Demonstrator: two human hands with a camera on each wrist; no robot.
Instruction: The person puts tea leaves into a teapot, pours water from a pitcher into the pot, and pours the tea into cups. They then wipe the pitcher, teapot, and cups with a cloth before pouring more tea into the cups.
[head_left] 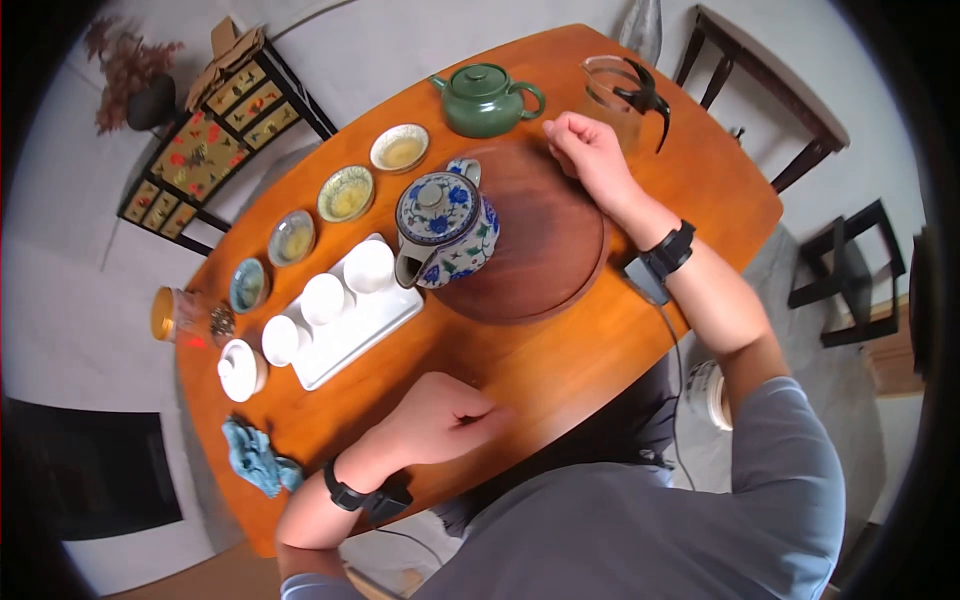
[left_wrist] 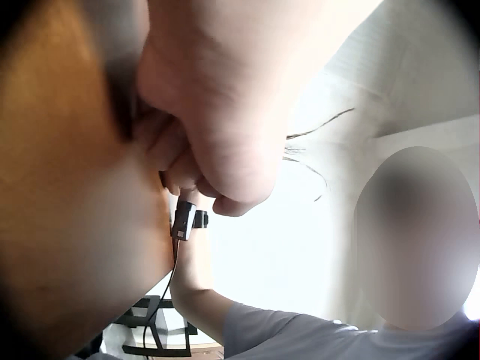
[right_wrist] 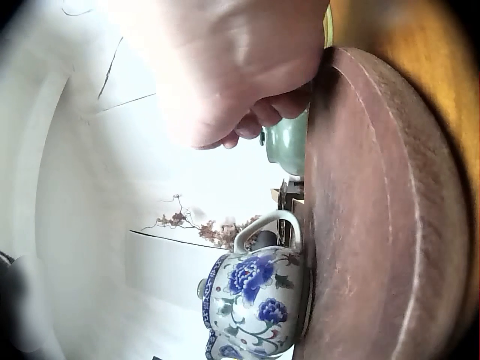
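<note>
My left hand is over the front part of the table, its fingers loosely curled with nothing in them. At the right edge of a round wooden tray is my right hand, also loosely curled and holding nothing. A white lidded teapot with blue flowers stands on the tray's left part, spout toward the front left. Behind the tray sits a green teapot, its handle close to my right fingers. Beyond that hand stands a glass pitcher with a black handle. In the right wrist view, the curled fingers overlap the green teapot.
Left of the flowered teapot, three white cups stand on a white rectangular tray. Several patterned cups of pale yellow liquid form a row behind. A white lidded bowl, a blue cloth and a yellow-lidded jar lie leftward.
</note>
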